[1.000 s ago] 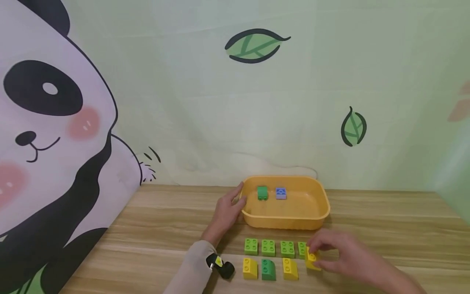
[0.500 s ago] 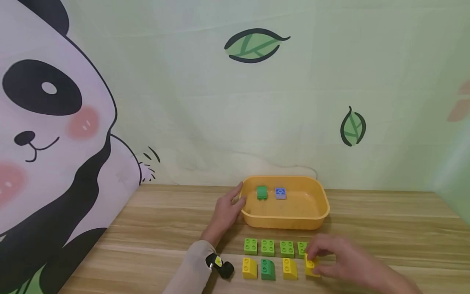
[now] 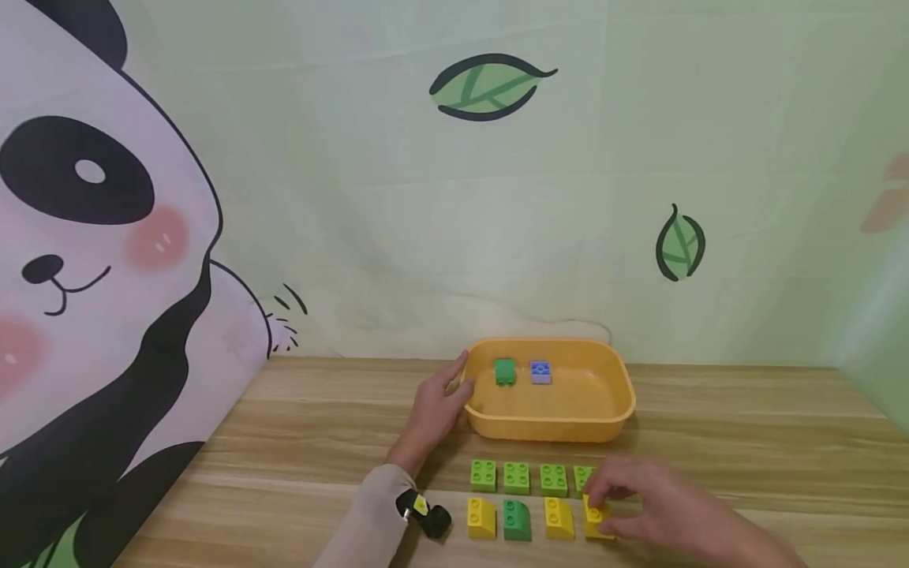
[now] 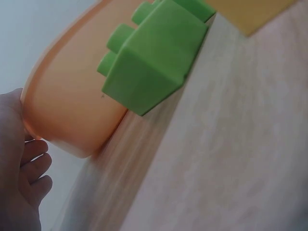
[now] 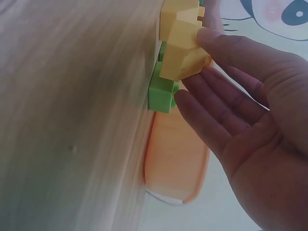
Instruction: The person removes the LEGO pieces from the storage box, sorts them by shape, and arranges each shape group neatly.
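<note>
My left hand [image 3: 432, 406] grips the left rim of a yellow-orange plastic tub [image 3: 550, 430], its thumb at the rim. In the left wrist view, that hand [image 4: 19, 163] sits at the tub's end with its lower fingers curled. My right hand [image 3: 663, 505] pinches a yellow sloped building brick [image 3: 595, 521] between thumb and fingers, at the right end of the front row. That row also has a yellow sloped brick [image 3: 481, 518], a green sloped brick [image 3: 517, 520] and another yellow sloped brick [image 3: 559, 518]. In the right wrist view the pinched yellow brick [image 5: 180, 53] looks slightly tilted.
Behind the front row stand several light green square bricks [image 3: 516, 478]; the rightmost is partly hidden by my right hand. Inside the tub lie a green brick [image 3: 505, 371] and a blue-violet brick [image 3: 540, 372]. A panda-print cloth [image 3: 341, 197] hangs behind the wooden table [image 3: 298, 442].
My right hand has brought the pinched yellow brick down and slightly toward me, level with the front row. The left hand stays on the tub. The view has shifted slightly.
</note>
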Available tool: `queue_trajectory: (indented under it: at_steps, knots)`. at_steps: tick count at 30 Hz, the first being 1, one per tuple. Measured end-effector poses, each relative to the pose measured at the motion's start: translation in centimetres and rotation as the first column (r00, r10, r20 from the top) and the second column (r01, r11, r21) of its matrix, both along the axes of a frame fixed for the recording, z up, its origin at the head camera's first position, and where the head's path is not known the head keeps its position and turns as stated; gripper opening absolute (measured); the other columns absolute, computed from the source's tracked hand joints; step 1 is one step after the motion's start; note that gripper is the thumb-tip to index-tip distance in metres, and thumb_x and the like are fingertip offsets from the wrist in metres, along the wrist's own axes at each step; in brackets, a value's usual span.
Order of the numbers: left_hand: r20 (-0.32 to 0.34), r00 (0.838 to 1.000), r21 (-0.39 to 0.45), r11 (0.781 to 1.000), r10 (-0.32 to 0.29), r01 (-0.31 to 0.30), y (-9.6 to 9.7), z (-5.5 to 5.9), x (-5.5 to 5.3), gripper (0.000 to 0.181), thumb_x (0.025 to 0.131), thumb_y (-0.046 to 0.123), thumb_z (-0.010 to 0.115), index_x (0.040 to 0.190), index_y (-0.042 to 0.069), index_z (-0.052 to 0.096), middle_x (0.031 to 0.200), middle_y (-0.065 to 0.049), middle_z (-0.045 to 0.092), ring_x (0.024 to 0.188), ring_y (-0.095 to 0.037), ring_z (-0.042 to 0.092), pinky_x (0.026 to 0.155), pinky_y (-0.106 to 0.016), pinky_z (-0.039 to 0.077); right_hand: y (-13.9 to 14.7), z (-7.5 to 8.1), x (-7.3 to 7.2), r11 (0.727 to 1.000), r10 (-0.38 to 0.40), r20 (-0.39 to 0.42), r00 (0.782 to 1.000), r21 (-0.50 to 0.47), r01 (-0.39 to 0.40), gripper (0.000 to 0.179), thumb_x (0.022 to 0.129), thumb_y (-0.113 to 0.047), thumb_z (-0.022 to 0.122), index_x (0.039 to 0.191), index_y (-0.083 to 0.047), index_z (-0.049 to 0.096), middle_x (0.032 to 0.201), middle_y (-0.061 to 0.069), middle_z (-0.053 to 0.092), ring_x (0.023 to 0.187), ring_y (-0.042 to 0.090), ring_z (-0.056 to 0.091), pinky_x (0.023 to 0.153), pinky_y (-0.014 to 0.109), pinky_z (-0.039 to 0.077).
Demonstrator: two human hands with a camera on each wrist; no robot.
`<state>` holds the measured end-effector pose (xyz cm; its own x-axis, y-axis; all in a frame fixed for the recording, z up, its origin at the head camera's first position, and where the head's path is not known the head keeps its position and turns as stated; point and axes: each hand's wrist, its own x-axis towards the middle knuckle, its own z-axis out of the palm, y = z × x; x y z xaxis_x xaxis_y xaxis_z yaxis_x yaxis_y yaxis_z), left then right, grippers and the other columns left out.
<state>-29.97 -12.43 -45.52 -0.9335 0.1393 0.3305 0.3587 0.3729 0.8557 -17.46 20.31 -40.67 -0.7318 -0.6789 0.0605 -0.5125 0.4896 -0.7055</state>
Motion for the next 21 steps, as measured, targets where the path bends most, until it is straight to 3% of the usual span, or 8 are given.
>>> queue_trajectory:
  at_steps: [4,7,11,14,21]
  knots:
    - [-0.003,1.0,-0.001,1.0,-0.001,0.001,-0.09,-0.23,-0.16,0.054,0.107,0.02,0.061,0.158,0.006,0.05,0.138,-0.019,0.065,0.051,-0.004,0.05,0.053,-0.019,0.047,-0.04,-0.07,-0.06,1.0,0.005,0.0,1.0,-0.006,-0.005,0.021,0.09,-0.019,0.086,0.107,-0.022,0.074,0.112,-0.01,0.072,0.102,0.004,0.066,0.088,0.029,0.061]
    - [-0.002,1.0,0.004,1.0,-0.006,0.006,-0.09,-0.26,-0.18,0.054,0.107,0.019,0.061,0.158,0.006,0.05,0.134,-0.021,0.066,0.045,-0.01,0.048,0.049,-0.022,0.047,-0.06,-0.11,-0.1,1.0,0.007,-0.005,1.0,0.002,-0.007,0.021,0.09,-0.02,0.086,0.107,-0.022,0.074,0.113,-0.011,0.072,0.102,0.004,0.066,0.088,0.029,0.061]
    - [-0.03,0.999,-0.014,1.0,0.013,-0.013,-0.02,-0.16,-0.18,0.053,0.106,0.018,0.062,0.157,0.006,0.052,0.145,-0.016,0.063,0.085,-0.019,0.067,0.082,-0.035,0.059,-0.05,-0.11,-0.09,1.0,0.0,0.008,1.0,0.027,0.0,0.021,0.09,-0.019,0.086,0.107,-0.023,0.074,0.113,-0.012,0.071,0.101,0.004,0.065,0.087,0.028,0.061]
    - [-0.051,0.998,-0.018,1.0,0.024,-0.025,0.03,-0.11,-0.21,0.052,0.106,0.017,0.062,0.155,0.004,0.053,0.155,-0.012,0.055,0.119,-0.027,0.061,0.109,-0.046,0.048,-0.08,-0.09,-0.06,0.999,-0.012,0.013,1.0,0.044,0.012,0.021,0.09,-0.019,0.086,0.106,-0.024,0.074,0.113,-0.014,0.07,0.1,0.004,0.065,0.087,0.028,0.061]
    - [-0.08,0.997,-0.012,1.0,0.019,-0.021,0.09,-0.02,-0.11,0.05,0.105,0.015,0.062,0.153,0.0,0.055,0.155,-0.014,0.054,0.144,-0.034,0.049,0.121,-0.051,0.037,-0.17,-0.21,-0.08,0.999,-0.008,-0.005,1.0,0.04,0.008,0.021,0.09,-0.02,0.086,0.106,-0.025,0.073,0.112,-0.014,0.07,0.099,0.003,0.064,0.086,0.028,0.061]
